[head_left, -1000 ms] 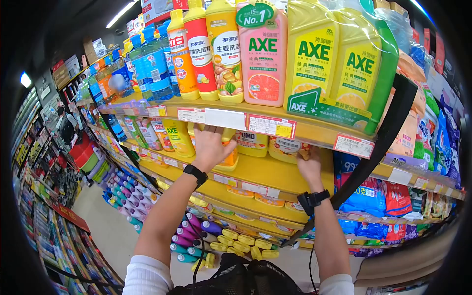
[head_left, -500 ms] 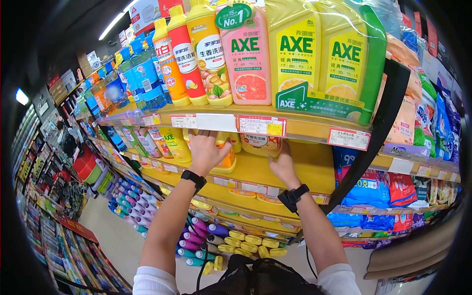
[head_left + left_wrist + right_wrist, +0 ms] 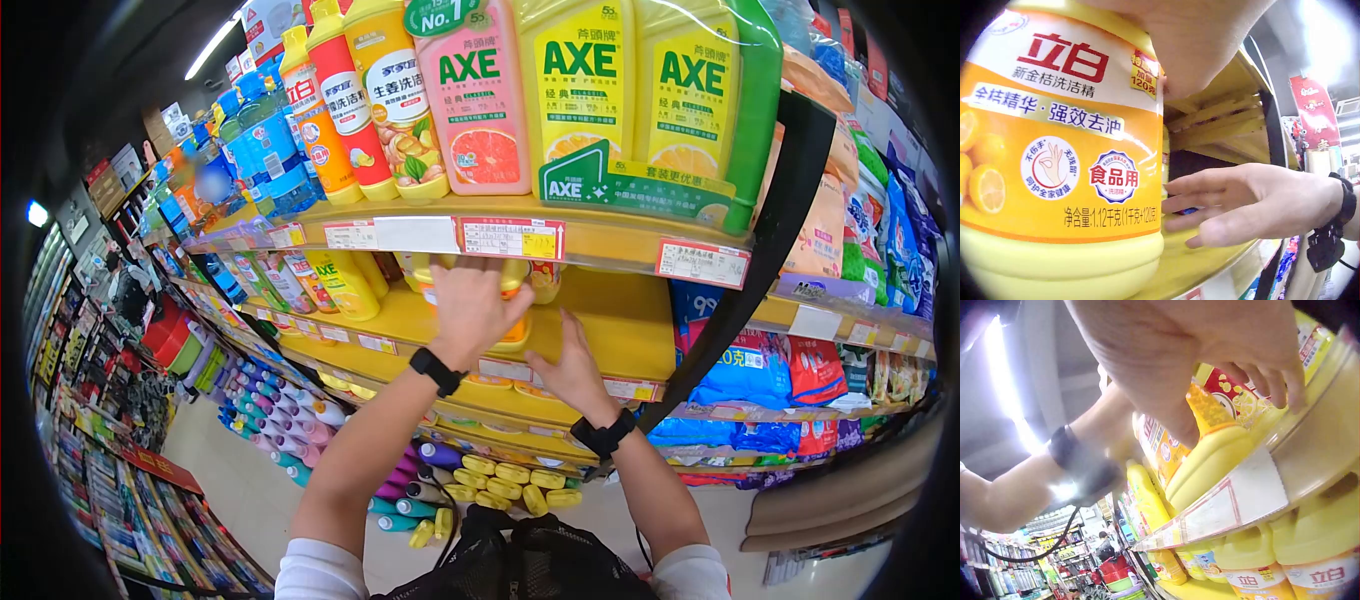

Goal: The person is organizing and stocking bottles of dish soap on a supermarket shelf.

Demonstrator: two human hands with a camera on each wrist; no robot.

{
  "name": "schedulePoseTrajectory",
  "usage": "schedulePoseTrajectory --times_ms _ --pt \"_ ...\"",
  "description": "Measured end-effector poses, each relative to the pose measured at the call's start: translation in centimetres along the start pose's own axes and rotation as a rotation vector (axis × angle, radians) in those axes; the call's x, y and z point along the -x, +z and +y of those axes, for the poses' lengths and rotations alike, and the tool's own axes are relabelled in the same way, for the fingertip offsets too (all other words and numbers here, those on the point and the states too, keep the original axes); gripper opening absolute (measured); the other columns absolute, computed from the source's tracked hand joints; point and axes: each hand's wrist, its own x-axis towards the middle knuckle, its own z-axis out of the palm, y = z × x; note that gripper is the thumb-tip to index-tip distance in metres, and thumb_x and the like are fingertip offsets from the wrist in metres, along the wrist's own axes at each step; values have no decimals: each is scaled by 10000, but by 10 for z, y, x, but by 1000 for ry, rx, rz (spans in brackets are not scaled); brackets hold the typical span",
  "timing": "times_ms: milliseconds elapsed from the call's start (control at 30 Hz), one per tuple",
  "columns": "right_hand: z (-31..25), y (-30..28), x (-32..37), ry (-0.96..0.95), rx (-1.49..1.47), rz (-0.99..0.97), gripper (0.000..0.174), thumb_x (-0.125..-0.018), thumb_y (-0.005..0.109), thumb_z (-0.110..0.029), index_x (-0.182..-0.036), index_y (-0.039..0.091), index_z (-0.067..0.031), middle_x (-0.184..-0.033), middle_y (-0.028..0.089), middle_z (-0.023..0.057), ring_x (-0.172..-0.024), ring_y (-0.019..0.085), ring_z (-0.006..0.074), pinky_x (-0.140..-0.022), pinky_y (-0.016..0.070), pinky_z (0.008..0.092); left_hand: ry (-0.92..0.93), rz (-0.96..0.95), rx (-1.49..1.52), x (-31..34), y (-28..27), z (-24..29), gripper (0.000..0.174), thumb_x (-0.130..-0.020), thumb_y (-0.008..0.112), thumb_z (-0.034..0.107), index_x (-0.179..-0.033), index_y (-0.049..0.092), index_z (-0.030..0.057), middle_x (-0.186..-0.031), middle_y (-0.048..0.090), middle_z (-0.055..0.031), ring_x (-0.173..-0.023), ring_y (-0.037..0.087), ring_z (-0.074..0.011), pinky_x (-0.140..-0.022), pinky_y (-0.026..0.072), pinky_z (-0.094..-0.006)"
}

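On the shelf below the AXE bottles, my left hand (image 3: 470, 305) grips the upper part of a yellow-and-orange detergent bottle (image 3: 515, 332), thumb along its side. Its orange label (image 3: 1054, 137) fills the left of the left wrist view. My right hand (image 3: 572, 372) is just right of this bottle, at the shelf's front, fingers spread and holding nothing; the left wrist view shows a gap between the right hand (image 3: 1241, 200) and the bottle. Behind stands another bottle (image 3: 546, 281), mostly hidden; the right wrist view shows its red lemon label (image 3: 1225, 387).
A yellow bottle (image 3: 343, 288) stands to the left on the same shelf. The upper shelf's edge with price tags (image 3: 510, 238) overhangs my hands. A black post (image 3: 745, 275) bounds the shelf at right, with bagged goods (image 3: 745, 377) beyond. Bottles (image 3: 290, 405) stand on the floor at lower left.
My left hand and the orange-labelled bottle have moved right along the shelf. My right hand has let go of the lemon-label bottle and come down towards the shelf's front. The head view has shifted.
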Motion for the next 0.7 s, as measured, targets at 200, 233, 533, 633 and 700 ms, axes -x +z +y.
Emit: schedulePoseTrajectory --times_ms 200,233,533,633,700 --pt "18 -16 6 -2 -43 73 808 -804 773 -106 -1441 307 69 -1365 468 279 -1283 478 415 -1071 405 433 59 -32 83 -14 9 76 569 -788 669 419 -1214 622 45 -1154 656 -151 -1079 615 -292 -991 326 -594" --pt "23 -20 7 29 -69 91 803 -800 772 -87 -1439 310 63 -1363 471 267 -1282 480 407 -1071 403 427 86 18 119 -16 14 85 572 -792 662 419 -1223 617 46 -1177 647 -154 -1103 604 -290 -997 322 -596" --pt "58 -71 7 -11 11 226 681 -880 586 38 -1474 254 55 -1497 337 258 -1410 332 384 -1153 283 407 157 17 416 -39 57 147 442 -813 680 338 -1172 644 84 -1160 640 -173 -1104 583 -364 -922 424 -551" --pt "67 -73 -2 57 108 261 664 -890 605 -23 -1464 280 48 -1494 337 270 -1384 345 411 -1142 297 426 172 -9 488 -54 67 153 387 -835 673 323 -1147 659 94 -1127 659 -157 -1045 616 -357 -868 480 -505" --pt "84 -72 -12 98 189 253 641 -896 616 -69 -1451 315 42 -1491 339 278 -1364 348 433 -1133 305 444 166 -2 540 -61 73 157 345 -854 664 314 -1126 670 101 -1090 675 -143 -998 639 -346 -827 508 -480"
